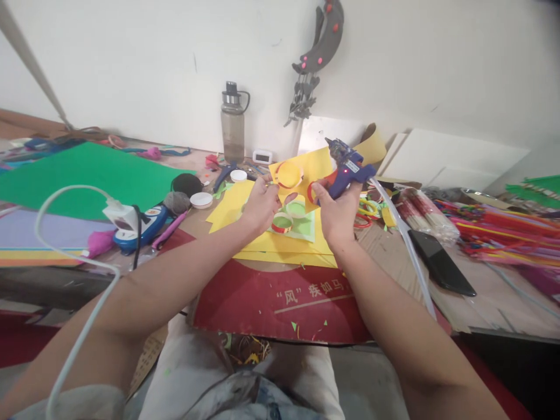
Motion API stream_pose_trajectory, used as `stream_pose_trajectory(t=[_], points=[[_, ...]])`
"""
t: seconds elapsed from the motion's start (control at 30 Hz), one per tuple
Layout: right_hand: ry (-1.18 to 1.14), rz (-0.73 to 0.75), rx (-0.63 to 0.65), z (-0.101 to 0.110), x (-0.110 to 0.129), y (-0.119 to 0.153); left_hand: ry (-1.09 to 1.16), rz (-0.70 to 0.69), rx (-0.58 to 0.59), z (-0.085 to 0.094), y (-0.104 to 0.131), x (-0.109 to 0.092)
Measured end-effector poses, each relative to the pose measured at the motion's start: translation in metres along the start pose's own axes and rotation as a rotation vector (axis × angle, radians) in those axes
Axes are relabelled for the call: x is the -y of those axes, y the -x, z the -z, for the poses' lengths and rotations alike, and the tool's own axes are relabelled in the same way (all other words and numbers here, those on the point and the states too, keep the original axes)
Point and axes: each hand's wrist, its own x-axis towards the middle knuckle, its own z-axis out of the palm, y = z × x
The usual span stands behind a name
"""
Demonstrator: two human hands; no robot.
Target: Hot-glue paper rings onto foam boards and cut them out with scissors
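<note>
My right hand (339, 213) is wrapped around a blue glue gun (347, 169) with an orange trigger. Its nozzle points up and left, and a pale glue stick trails from the back. Closed fingers of my left hand (262, 204) meet the rim of a small red-and-yellow paper ring (289, 175), which is raised in front of yellow paper (317, 169). Beneath the hands, another paper ring (282, 223) sits on a light green sheet (306, 227) over more yellow paper. Just what the left fingertips pinch is partly hidden.
A water bottle (233, 125) stands by the wall. Left are green card (87, 175), a plugged power strip (142, 227) and white lids (202, 200). Right lie a phone (440, 262), bagged sticks (426, 216) and pipe cleaners (503, 227). A red board (271, 303) marks the front edge.
</note>
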Motion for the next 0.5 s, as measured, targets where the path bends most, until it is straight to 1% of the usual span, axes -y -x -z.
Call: stream_pose_trajectory(t=[0.1, 0.27, 0.4, 0.5], points=[[0.052, -0.014, -0.070, 0.001, 0.001, 0.002, -0.012, -0.012, 0.058, -0.005, 0.007, 0.005], [0.020, -0.086, -0.104, -0.002, 0.007, 0.003, -0.077, -0.054, 0.107, -0.007, 0.016, 0.012], [0.007, -0.102, -0.137, -0.004, 0.009, 0.003, -0.090, -0.115, 0.149, -0.006, 0.018, 0.016], [-0.014, -0.104, -0.167, -0.004, 0.012, 0.003, -0.074, -0.114, 0.171, -0.006, 0.019, 0.016]])
